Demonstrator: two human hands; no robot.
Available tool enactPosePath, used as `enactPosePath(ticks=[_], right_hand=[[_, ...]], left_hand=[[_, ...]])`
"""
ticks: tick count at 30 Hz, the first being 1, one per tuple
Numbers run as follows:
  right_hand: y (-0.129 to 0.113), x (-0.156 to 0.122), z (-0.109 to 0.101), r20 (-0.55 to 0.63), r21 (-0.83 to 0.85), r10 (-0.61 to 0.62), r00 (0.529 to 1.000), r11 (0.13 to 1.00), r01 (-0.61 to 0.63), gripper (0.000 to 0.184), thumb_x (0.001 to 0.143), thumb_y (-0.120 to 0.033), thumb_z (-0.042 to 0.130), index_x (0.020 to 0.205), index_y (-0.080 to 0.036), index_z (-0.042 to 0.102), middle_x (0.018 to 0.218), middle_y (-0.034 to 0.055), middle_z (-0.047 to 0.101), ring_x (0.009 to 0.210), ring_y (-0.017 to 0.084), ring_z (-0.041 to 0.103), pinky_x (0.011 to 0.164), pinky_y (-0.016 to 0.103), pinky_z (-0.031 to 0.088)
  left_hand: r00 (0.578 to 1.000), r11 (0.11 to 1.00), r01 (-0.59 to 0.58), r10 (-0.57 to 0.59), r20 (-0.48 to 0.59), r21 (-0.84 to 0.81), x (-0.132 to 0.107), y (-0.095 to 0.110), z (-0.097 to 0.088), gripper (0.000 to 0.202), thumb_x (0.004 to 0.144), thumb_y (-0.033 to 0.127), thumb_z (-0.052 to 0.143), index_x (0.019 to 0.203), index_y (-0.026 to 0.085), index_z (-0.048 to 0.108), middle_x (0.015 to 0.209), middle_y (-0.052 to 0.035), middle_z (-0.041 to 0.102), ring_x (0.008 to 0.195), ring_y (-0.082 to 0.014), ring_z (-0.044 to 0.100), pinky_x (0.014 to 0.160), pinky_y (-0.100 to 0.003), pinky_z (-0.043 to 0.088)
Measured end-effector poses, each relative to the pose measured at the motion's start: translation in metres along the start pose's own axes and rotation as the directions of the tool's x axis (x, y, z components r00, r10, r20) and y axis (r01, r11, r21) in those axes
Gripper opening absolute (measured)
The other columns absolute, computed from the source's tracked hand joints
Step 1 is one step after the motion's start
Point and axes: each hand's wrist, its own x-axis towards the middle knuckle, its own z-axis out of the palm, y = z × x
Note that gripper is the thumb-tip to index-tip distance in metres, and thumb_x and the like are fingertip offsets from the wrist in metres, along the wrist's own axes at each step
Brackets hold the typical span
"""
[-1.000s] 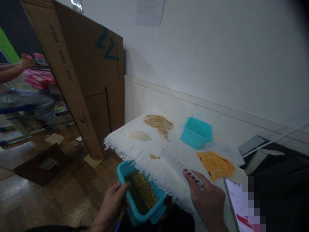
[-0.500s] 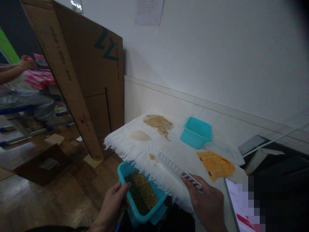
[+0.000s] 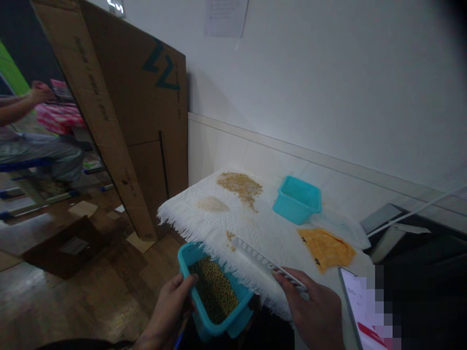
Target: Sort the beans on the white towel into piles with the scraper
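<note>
My left hand [image 3: 171, 304] grips the near-left rim of a turquoise plastic bin [image 3: 215, 330], thumb over the edge. Yellowish beans [image 3: 219, 287] lie inside it, the left part in shadow. The bin is held against the table edge, under the fringe of a white cloth [image 3: 255, 233]. In my right hand [image 3: 315, 308] is a white plastic strip with a row of holes [image 3: 255, 255], its far end low over the cloth. Right beside that end sits a small cluster of beans [image 3: 230, 238]. Farther back are a larger spread of beans [image 3: 239, 184] and a pale grainy heap [image 3: 210, 204].
A second turquoise bin [image 3: 295, 201] stands by the wall, next to a clear lid [image 3: 339, 226]. Nearer lie an orange cloth [image 3: 326, 248] and a phone [image 3: 359, 311]. A tall cardboard box [image 3: 146, 107] rises at left. Beyond it another person's hands [image 3: 40, 92] show.
My right hand has tilted the strip, and its far end has shifted left and slightly nearer, up to the small bean cluster. My left hand and the bin stay in place.
</note>
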Motion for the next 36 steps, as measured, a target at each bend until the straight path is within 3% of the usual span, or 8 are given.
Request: enactPosePath(ticks=[5, 10, 16, 28, 36], right_hand=[[-0.010, -0.002, 0.007, -0.043, 0.011, -0.026, 0.999, 1.000, 0.027, 0.046, 0.100, -0.048, 0.045, 0.079, -0.024, 0.079, 0.068, -0.0006, 0.077, 0.056, 0.017, 0.074, 0.060, 0.020, 0.059], [-0.018, -0.011, 0.011, 0.068, 0.085, -0.094, 0.993, 0.993, 0.088, 0.032, 0.099, -0.037, 0.050, 0.090, -0.026, 0.079, 0.080, -0.0029, 0.079, 0.067, 0.014, 0.076, 0.067, 0.016, 0.058], [-0.010, 0.003, 0.014, -0.077, -0.030, 0.047, 0.996, 0.998, -0.050, 0.050, 0.098, -0.055, 0.044, 0.080, -0.023, 0.079, 0.071, 0.0020, 0.078, 0.060, 0.019, 0.075, 0.057, 0.021, 0.058], [-0.003, 0.007, 0.021, -0.036, 0.050, 0.087, 0.996, 0.995, -0.085, 0.044, 0.096, -0.053, 0.050, 0.082, -0.022, 0.079, 0.072, 0.0020, 0.078, 0.059, 0.019, 0.075, 0.055, 0.022, 0.057], [-0.009, 0.007, 0.020, -0.011, 0.063, 0.098, 0.995, 0.993, -0.097, 0.045, 0.095, -0.053, 0.049, 0.081, -0.024, 0.080, 0.072, 0.0019, 0.078, 0.059, 0.019, 0.075, 0.058, 0.022, 0.058]], left_hand=[[1.000, 1.000, 0.015, -0.015, -0.027, 0.007, 0.003, -0.002, -0.003, 0.033, 0.058, 0.045, 0.080, 0.056, 0.019, 0.060, 0.045, 0.0054, 0.050, 0.041, -0.0085, 0.042, 0.040, -0.021, 0.033], [0.999, 0.999, 0.004, -0.003, -0.033, 0.046, 0.006, -0.005, -0.008, 0.034, 0.062, 0.047, 0.077, 0.057, 0.020, 0.058, 0.044, 0.0067, 0.048, 0.039, -0.0074, 0.039, 0.039, -0.020, 0.029], [0.999, 1.000, -0.002, 0.002, -0.043, 0.014, 0.006, -0.002, -0.005, 0.035, 0.057, 0.047, 0.078, 0.054, 0.020, 0.056, 0.043, 0.0074, 0.046, 0.037, -0.0068, 0.037, 0.038, -0.020, 0.026], [1.000, 1.000, -0.010, 0.010, -0.026, 0.026, 0.008, -0.004, -0.008, 0.034, 0.062, 0.046, 0.078, 0.057, 0.019, 0.058, 0.046, 0.0066, 0.048, 0.040, -0.0069, 0.039, 0.040, -0.020, 0.027], [1.000, 1.000, -0.003, 0.003, -0.020, -0.017, 0.001, 0.007, -0.003, 0.033, 0.058, 0.045, 0.077, 0.055, 0.019, 0.057, 0.042, 0.0072, 0.046, 0.037, -0.0064, 0.036, 0.038, -0.020, 0.025]])
